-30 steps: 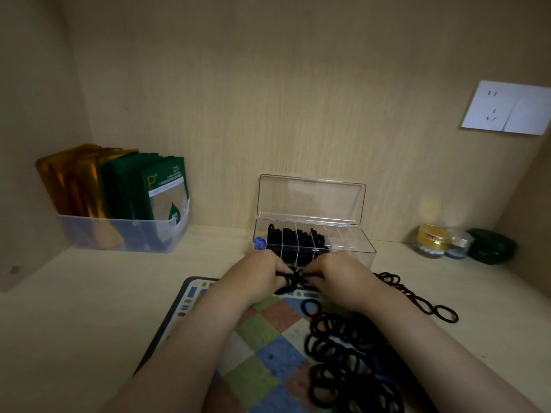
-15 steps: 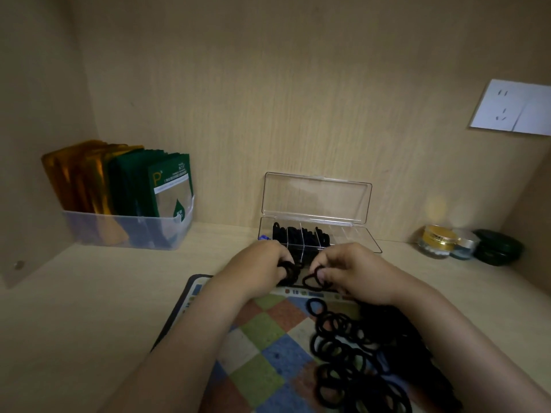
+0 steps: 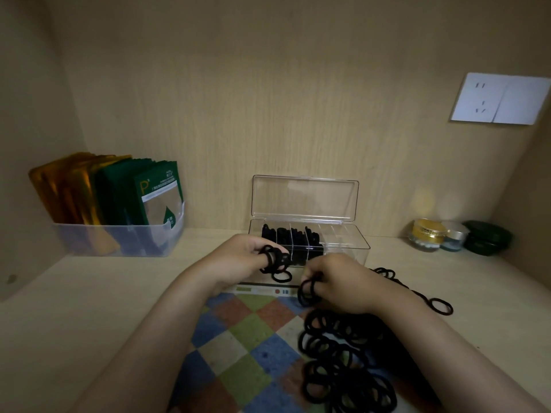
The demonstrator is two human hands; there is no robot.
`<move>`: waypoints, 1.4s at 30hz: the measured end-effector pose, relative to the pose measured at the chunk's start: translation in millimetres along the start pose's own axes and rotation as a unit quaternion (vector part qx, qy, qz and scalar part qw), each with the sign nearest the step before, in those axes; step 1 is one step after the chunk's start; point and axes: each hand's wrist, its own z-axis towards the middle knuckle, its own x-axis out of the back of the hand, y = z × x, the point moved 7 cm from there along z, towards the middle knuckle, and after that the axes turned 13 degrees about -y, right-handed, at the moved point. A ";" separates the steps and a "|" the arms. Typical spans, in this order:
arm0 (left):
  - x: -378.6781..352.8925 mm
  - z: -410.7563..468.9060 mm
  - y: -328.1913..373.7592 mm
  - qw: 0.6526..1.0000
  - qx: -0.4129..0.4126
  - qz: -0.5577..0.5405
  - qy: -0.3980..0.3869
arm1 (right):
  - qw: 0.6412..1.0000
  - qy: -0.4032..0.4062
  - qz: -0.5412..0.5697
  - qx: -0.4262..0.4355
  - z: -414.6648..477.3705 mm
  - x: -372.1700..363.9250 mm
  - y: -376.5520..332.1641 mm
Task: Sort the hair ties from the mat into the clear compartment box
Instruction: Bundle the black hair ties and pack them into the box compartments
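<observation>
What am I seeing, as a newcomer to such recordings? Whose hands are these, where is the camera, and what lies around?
No machine here: a person's two bare hands, filmed by one wide-angle camera worn on their head, looking forward and down. The left hand grips a bunch of black hair ties; the right hand pinches a few more ties. Below lies a pile of hair ties on a chequered mat. Behind the hands stands the clear compartment box, lid up, several compartments holding ties, the rightmost ones empty. On the wooden shelf are also a plastic bin of sachets and small cosmetic jars.
</observation>
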 end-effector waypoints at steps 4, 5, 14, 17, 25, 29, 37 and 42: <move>8.6 -1.0 -3.8 1.000 0.009 0.016 0.020 | 0.998 0.053 0.033 0.009 7.3 6.1 -7.9; 8.9 -1.2 -5.4 1.000 0.013 0.019 0.020 | 0.999 0.049 0.001 0.013 12.0 4.0 -11.7; 12.3 1.5 -18.1 0.999 0.029 0.003 0.027 | 0.982 0.024 -0.186 0.018 43.5 -6.4 -24.5; 11.9 2.0 -22.1 0.999 0.033 -0.016 0.039 | 0.984 0.041 -0.171 0.010 36.6 -2.0 -23.9; -2.2 12.5 -30.3 0.972 0.032 -0.230 0.041 | 0.911 0.035 0.404 0.078 -2.4 18.3 -23.8; -15.7 12.4 -22.3 0.950 0.015 -0.312 -0.009 | 0.901 0.074 0.426 0.043 1.5 15.5 -11.4; -31.4 13.9 -18.0 0.941 0.022 -0.338 -0.025 | 0.901 0.052 0.423 -0.075 6.0 -0.4 11.9; -17.6 7.9 -12.2 0.940 0.007 -0.339 0.029 | 0.904 0.089 0.410 -0.088 -0.2 7.4 27.3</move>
